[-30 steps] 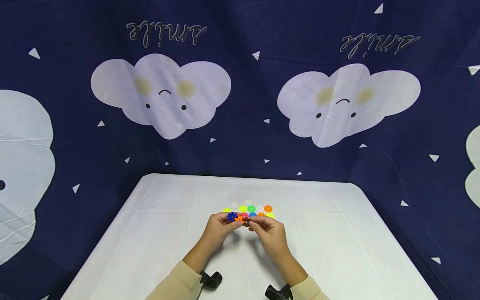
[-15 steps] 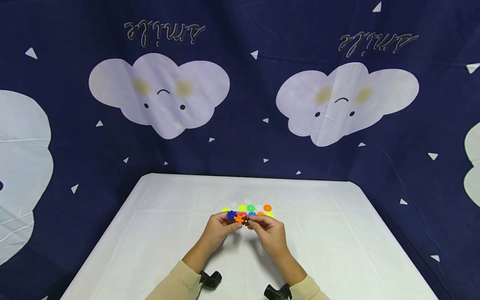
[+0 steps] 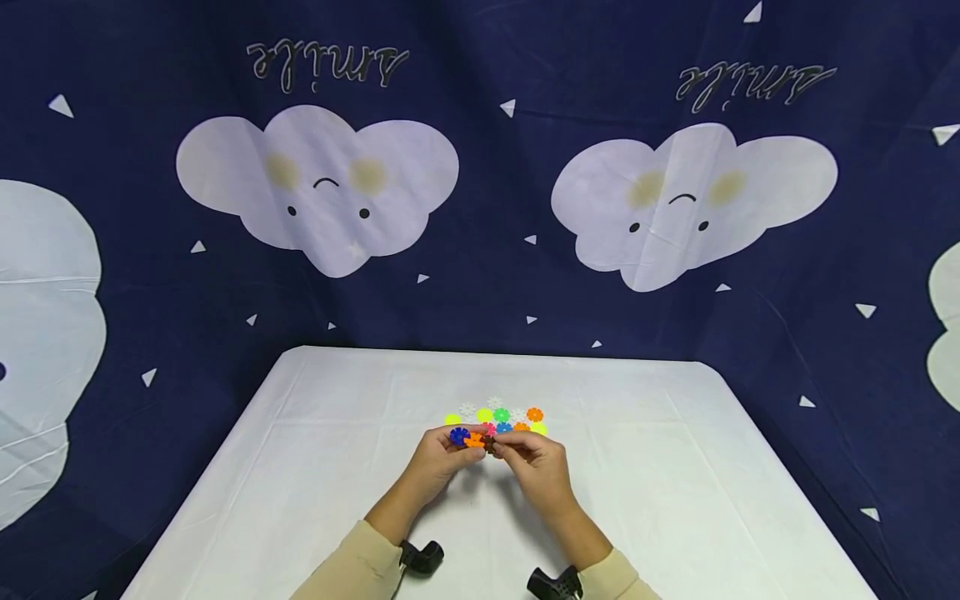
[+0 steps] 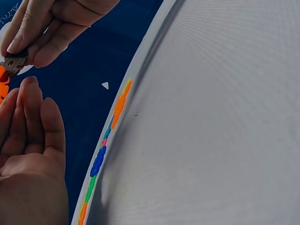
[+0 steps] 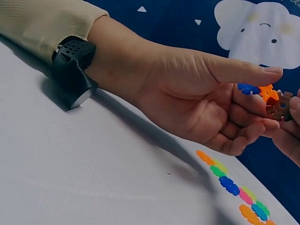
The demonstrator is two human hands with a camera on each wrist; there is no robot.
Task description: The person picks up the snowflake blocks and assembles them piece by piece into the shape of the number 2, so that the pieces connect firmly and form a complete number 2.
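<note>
In the head view, a short row of joined plastic snowflake discs is held between my hands: a blue disc [image 3: 459, 436], an orange disc [image 3: 473, 441] and a brown disc [image 3: 490, 445]. My left hand [image 3: 437, 460] holds the blue and orange end, its thumb along the orange disc. The brown disc [image 4: 13, 63] is pinched by thumb and fingers of my right hand [image 3: 542, 471]. From the right wrist view, the blue disc [image 5: 248, 88] is partly hidden behind my left thumb. The row is raised off the table.
Just beyond my hands, several loose snowflake discs lie grouped on the white table [image 3: 337, 467], among them a green disc [image 3: 502, 414], an orange one [image 3: 535, 414] and a yellow one [image 3: 452, 420]. A dark blue cloud-print curtain [image 3: 495, 292] hangs behind the table.
The row of discs has shifted and tilted slightly, its blue end moving a little left and down. Both hands keep their hold and stay nearly in place.
</note>
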